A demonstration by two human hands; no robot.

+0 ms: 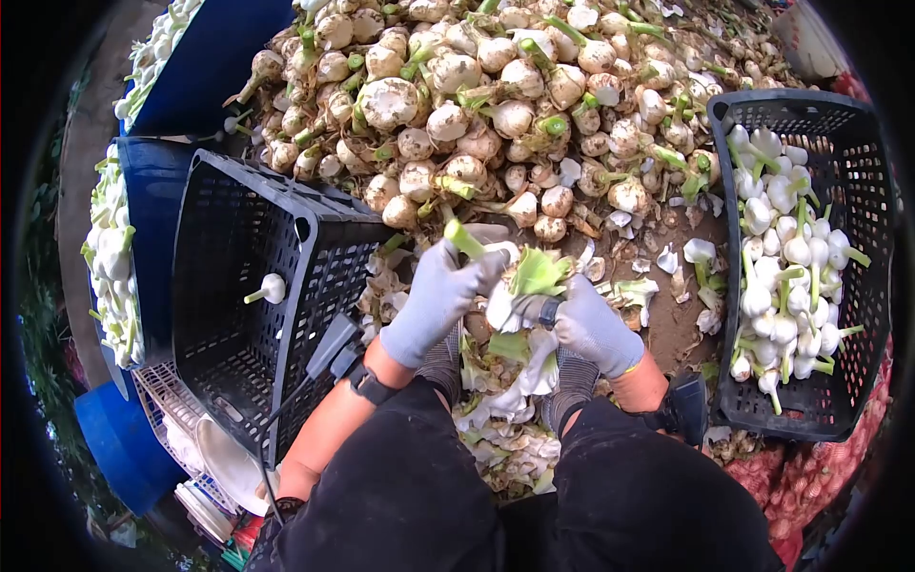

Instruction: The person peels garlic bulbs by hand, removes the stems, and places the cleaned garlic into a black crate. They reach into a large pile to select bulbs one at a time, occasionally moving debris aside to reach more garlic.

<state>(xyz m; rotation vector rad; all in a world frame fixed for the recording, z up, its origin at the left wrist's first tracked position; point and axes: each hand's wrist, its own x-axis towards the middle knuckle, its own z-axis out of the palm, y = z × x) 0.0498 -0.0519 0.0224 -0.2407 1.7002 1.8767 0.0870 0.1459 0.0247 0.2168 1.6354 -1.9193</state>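
Note:
My left hand (437, 297), in a grey-white glove, is closed around a garlic bulb; its cut green stem (462, 238) sticks up past my fingers, and the bulb is mostly hidden. Close by on the right, my gloved right hand (583, 322) is closed on a peeled piece of garlic skin (540, 274) with pale green leaf. A dark band (549, 311) shows at a finger of that hand. Beneath both hands, between my feet, lies a litter of peeled skins (510, 405).
A large heap of unpeeled garlic (457, 114) spreads ahead. A black crate (720, 276) with peeled white garlic stands at right, red net sacks (810, 477) below it. At left, a tilted black crate (329, 248) holds a few bulbs, beside blue containers (152, 238) of garlic.

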